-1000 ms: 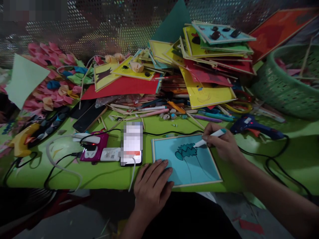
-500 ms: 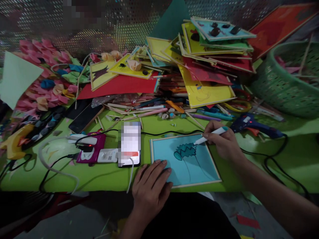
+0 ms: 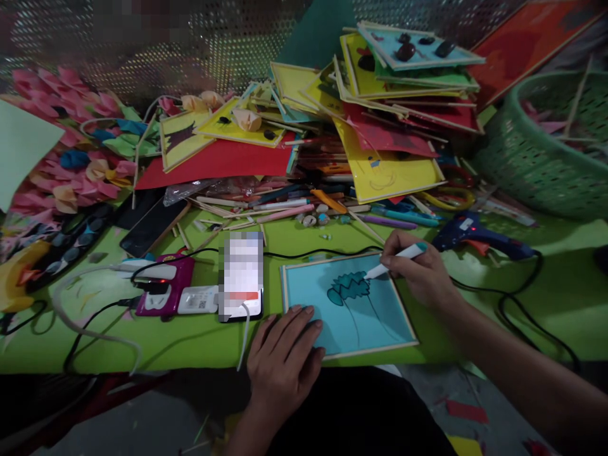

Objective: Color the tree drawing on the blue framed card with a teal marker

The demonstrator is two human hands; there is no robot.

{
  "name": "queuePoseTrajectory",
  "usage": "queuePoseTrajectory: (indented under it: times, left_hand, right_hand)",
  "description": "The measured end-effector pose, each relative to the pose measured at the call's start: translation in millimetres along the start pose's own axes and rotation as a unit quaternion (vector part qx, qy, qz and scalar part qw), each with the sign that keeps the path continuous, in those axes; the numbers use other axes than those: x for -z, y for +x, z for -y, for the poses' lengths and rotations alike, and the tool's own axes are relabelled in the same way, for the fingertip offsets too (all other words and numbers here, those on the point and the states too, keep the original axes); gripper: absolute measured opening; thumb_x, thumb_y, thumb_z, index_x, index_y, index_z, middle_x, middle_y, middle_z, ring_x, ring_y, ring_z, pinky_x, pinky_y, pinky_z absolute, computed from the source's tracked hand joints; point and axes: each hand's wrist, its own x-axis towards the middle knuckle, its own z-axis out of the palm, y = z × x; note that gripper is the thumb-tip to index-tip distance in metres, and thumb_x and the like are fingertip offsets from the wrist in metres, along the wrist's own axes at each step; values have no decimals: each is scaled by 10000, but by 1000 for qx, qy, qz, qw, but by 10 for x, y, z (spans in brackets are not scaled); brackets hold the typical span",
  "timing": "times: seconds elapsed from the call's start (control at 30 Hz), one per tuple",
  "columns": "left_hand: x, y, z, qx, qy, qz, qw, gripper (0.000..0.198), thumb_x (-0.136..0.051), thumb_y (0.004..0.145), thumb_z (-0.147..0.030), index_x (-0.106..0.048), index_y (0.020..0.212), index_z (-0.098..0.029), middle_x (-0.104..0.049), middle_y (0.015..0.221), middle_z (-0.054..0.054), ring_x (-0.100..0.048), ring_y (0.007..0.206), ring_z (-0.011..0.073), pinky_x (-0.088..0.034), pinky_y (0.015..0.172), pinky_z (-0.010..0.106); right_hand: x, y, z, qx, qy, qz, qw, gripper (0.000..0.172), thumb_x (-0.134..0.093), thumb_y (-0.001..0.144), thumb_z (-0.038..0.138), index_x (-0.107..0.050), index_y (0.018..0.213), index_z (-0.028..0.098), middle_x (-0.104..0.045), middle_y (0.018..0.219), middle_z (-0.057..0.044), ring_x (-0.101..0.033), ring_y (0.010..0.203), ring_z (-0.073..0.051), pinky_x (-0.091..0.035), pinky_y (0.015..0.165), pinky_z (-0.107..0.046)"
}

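Observation:
A sheet of blue card (image 3: 304, 285) edged with thin wooden sticks lies in front of me. On it is a drawing (image 3: 349, 291) with a jagged, dark teal top and two thin lines running down. My right hand (image 3: 415, 269) grips a white marker (image 3: 396, 261) with a teal end, its tip at the upper right edge of the coloured part. Flat over the card's lower left corner rests my left hand (image 3: 287, 351), fingers stretched out and holding nothing. Left of the card lies a lit phone (image 3: 241, 272).
A purple power strip (image 3: 183, 272) with plugs and cables sits left of the phone. At right lie a blue glue gun (image 3: 479, 235) and a green basket (image 3: 532, 158). Behind are stacked framed cards (image 3: 399, 168), pens, sticks and pink paper pieces (image 3: 57, 107). A yellow glue gun (image 3: 21, 272) is far left.
The whole view has shifted slightly, so things appear a little further left. The marker tip has moved slightly down along the teal area's right edge. My left hand stays on the card.

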Motion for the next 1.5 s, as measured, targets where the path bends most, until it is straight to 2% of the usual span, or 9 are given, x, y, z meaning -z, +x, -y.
queuePoseTrajectory:
  times: [0.23, 0.9, 1.2, 1.5]
  left_hand:
    - [2, 14, -5, 1, -7, -10, 1000, 241, -608, 989, -236, -746, 1186, -217, -786, 1246, 64, -712, 1201, 231, -418, 1104, 396]
    - [-4, 1, 11, -5, -10, -10, 1000, 250, -598, 1003, -241, -746, 1203, -211, -776, 1271, 65, -695, 1224, 229, -407, 1106, 401]
    - [-36, -65, 23, 4, -11, -9, 1000, 261, -607, 1001, -253, -739, 1224, -226, -767, 1291, 63, -679, 1257, 231, -401, 1122, 406]
    - [-2, -5, 18, -8, -5, -5, 1000, 248, -602, 999, -231, -746, 1200, -214, -783, 1253, 74, -695, 1230, 228, -408, 1113, 392]
  right_hand:
    - [-11, 12, 11, 7, 9, -8, 1000, 134, -714, 691, 277, -612, 616, 236, -485, 516, 42, -392, 509, -138, -261, 506, -305]
    - [12, 12, -39, 10, 9, -7, 1000, 127, -718, 712, 272, -625, 635, 232, -492, 525, 35, -391, 509, -138, -249, 496, -306]
    - [-9, -5, 2, 7, 7, -15, 1000, 136, -712, 705, 283, -616, 625, 231, -490, 520, 44, -394, 511, -133, -258, 500, -301]
    - [23, 28, 32, 16, -10, -40, 999, 140, -704, 698, 253, -595, 614, 231, -469, 538, 47, -391, 529, -137, -267, 508, -307]
